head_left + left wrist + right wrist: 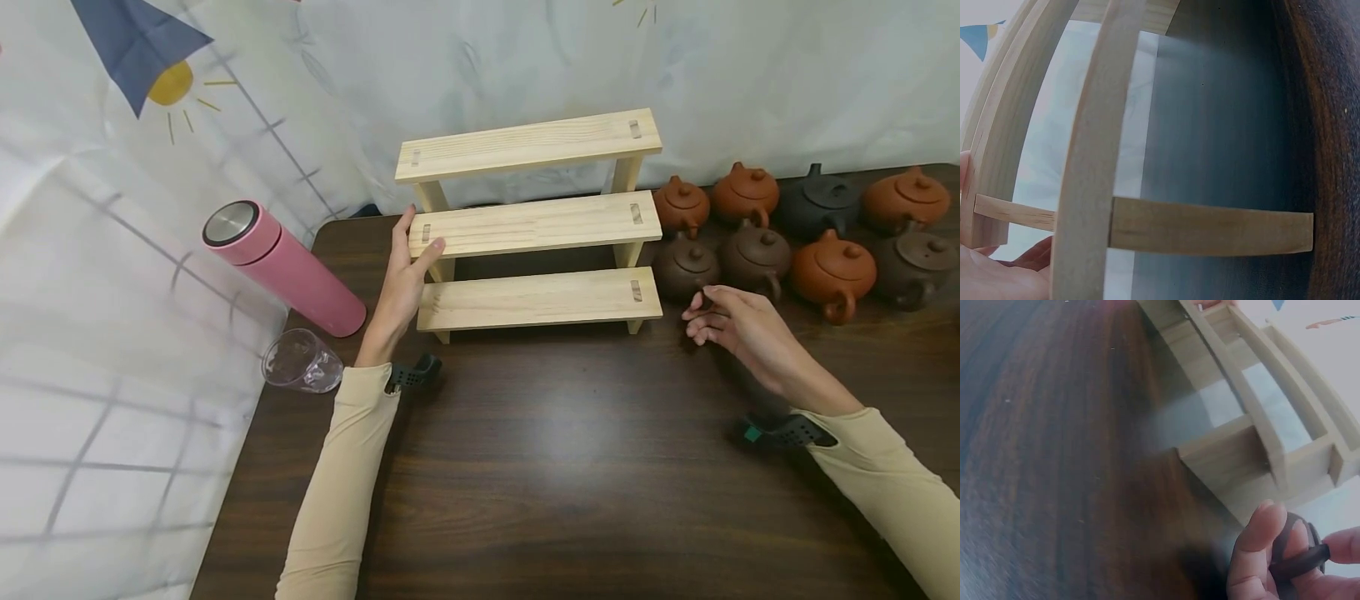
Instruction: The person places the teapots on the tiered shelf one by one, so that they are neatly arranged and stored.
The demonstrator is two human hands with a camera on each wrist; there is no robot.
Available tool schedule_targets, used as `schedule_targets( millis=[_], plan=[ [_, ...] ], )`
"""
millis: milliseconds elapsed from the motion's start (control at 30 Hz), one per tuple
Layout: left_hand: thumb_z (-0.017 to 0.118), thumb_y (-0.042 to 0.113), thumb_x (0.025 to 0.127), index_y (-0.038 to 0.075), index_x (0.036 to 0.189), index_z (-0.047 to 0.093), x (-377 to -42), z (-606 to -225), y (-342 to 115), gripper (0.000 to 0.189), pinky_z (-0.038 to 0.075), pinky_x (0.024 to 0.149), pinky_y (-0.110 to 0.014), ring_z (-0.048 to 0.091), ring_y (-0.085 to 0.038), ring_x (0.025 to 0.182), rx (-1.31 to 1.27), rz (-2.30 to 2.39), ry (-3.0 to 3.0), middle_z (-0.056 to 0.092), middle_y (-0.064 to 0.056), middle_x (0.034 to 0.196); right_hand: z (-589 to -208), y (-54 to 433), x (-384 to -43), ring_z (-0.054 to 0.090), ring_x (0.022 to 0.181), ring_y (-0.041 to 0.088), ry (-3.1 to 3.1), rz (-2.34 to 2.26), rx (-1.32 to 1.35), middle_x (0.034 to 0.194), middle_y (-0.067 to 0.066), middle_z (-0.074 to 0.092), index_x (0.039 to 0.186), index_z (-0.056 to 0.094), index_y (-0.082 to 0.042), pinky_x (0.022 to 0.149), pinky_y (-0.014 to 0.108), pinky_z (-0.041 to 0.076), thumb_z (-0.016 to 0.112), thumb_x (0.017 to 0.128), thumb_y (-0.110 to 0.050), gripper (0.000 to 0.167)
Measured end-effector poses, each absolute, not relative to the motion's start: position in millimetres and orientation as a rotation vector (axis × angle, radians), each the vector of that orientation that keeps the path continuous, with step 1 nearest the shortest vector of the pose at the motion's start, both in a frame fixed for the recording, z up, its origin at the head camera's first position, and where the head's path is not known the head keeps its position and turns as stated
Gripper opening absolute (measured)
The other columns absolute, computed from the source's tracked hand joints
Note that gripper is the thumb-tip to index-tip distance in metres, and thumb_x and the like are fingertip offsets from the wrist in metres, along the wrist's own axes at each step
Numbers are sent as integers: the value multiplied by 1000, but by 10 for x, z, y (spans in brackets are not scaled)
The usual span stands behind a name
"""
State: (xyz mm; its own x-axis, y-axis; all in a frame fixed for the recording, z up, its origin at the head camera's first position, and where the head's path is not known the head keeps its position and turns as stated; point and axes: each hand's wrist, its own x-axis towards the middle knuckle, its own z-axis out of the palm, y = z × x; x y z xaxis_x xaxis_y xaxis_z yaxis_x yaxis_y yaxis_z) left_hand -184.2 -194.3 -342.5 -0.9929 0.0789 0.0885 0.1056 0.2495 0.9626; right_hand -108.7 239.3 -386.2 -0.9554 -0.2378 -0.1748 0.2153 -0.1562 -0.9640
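Note:
A pale wooden three-step display stand [540, 225] stands on the table. My left hand [405, 271] grips the left end of its middle step, thumb on the top face and fingers round the back edge. In the left wrist view part of that hand [1004, 275] shows beside the step's end. My right hand [738, 337] is at the small dark brown teapot [684, 271] in the front row, just right of the stand. Close up in the right wrist view, its fingers and thumb pinch the teapot's dark handle [1300, 562]; the teapot's body is mostly hidden behind them.
More teapots, reddish [834, 271] and dark [821, 200], stand in two rows at the right. A pink flask [300, 279] and a clear glass [302, 362] are at the table's left edge. A patterned white curtain [510, 67] hangs behind the dark table [555, 467].

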Motion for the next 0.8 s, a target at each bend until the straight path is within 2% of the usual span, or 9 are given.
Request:
schedule_targets(
  millis=[333,567,800],
  plan=[
    [52,25,110,8,168,3,-1862,-3416,-1953,78,8,125,-31,2,-11,159,-211,-1898,-2458,1,-6,175,-3554,2469,-1064,60,71,18,1877,-2230,-98,93,8,68,101,62,1,60,29,48,47,113,-25,33],
    [52,24,109,7,168,3,-1872,-3411,-1954,79,7,125,-31,2,-12,158,-224,-1908,-2453,0,-7,175,-3138,2558,-1086,53,63,21,1983,-2294,-147,89,10,66,101,63,2,53,33,40,47,113,-26,34],
    [52,25,110,9,169,2,-1862,-3431,-1956,79,7,126,-32,1,-11,159,-226,-1911,-2461,-1,-4,176,-2706,2425,-1277,50,62,23,2006,-2288,-213,86,12,64,98,62,3,53,35,37,49,112,-27,36]
  ],
)
